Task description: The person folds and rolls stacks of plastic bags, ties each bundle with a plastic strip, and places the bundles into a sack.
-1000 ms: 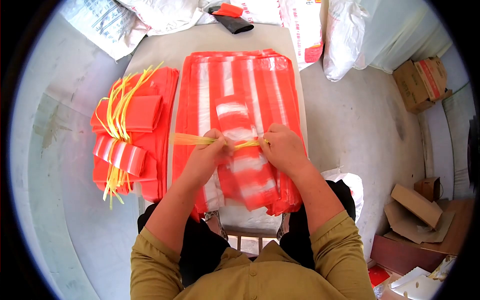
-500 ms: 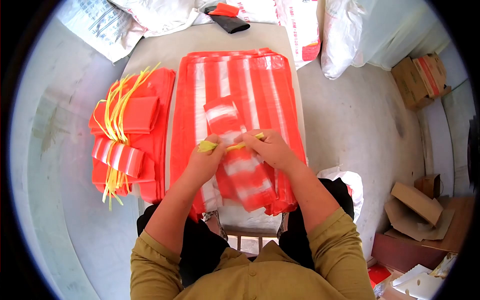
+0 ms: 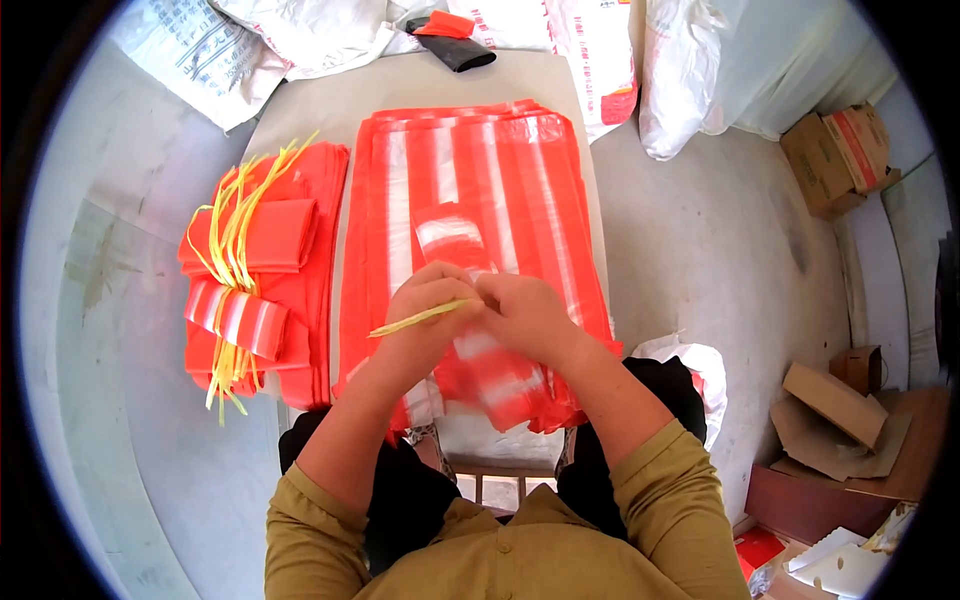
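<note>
Far left: red bag stack (image 3: 328,230), a folded red bundle and a small striped bundle (image 3: 262,325) on it, loose yellow ties (image 3: 236,235) draped across. Middle: big red-and-white striped stack (image 3: 400,170) on the table (image 3: 520,75), with a folded striped roll (image 3: 450,230) lying tilted on top, under both hands, its near end blurred.

Left hand (image 3: 428,312): fingers bent over the roll, yellow strip (image 3: 412,320) slanting across its back; fingertips hidden, couldn't tell whether it gripped. Right hand (image 3: 530,312): against the left, fingers bent in where the strip emerged; tips hidden too, grip couldn't be told.

Step looked like knotting the strip round the roll. Doing it well probably called for keeping the loop near mid-length, pinning the crossing with one thumb, pulling the ends evenly: snug, not so hard that the thin plastic creased or tore. Slick film likely let a slack loop slide.

Right: cardboard box (image 3: 838,160) and open carton (image 3: 830,420), well apart.
</note>
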A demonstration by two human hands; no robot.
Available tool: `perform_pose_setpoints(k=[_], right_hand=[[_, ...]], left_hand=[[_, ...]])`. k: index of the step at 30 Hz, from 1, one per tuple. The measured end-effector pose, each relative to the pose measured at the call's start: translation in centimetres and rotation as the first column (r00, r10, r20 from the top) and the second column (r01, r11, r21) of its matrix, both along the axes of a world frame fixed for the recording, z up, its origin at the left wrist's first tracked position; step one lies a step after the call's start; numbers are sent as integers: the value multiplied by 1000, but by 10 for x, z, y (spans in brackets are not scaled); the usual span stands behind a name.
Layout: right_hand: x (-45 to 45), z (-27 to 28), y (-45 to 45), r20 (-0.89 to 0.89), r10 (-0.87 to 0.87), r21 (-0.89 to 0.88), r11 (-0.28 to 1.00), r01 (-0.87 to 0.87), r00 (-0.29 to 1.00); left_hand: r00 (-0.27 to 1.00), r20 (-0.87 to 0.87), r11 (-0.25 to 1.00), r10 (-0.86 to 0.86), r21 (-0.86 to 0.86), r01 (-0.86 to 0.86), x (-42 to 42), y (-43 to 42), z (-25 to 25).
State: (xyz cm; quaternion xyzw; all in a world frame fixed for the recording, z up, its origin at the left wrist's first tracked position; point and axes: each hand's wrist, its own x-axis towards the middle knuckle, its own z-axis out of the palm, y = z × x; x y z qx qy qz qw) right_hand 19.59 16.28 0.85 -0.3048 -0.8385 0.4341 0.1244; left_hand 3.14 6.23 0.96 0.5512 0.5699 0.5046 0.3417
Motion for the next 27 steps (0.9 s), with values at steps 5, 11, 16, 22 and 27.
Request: perform_pose_setpoints(k=[5, 11, 16, 22, 27], right_hand=[[4, -11, -2, -178, -55, -157, 987, 27, 982], [5, -17, 5, -125, -59, -336, 942, 14, 990], [1, -10, 1, -198, -135, -424, 905, 40, 971], [2, -9, -4, -211, -27, 90, 995, 47, 977], [-3, -20, -4, -311, 36, 430, 896, 107, 950]], left_hand=[[915, -374, 988, 152, 41, -147, 2, 4, 4], [857, -515, 994, 29, -76, -79, -6, 6, -6], [984, -143, 957, 104, -255, -138, -7, 8, -24], [988, -89, 927, 127, -344, -150, -4, 10, -24], [789, -611, 987, 68, -76, -144, 8, 7, -3]])
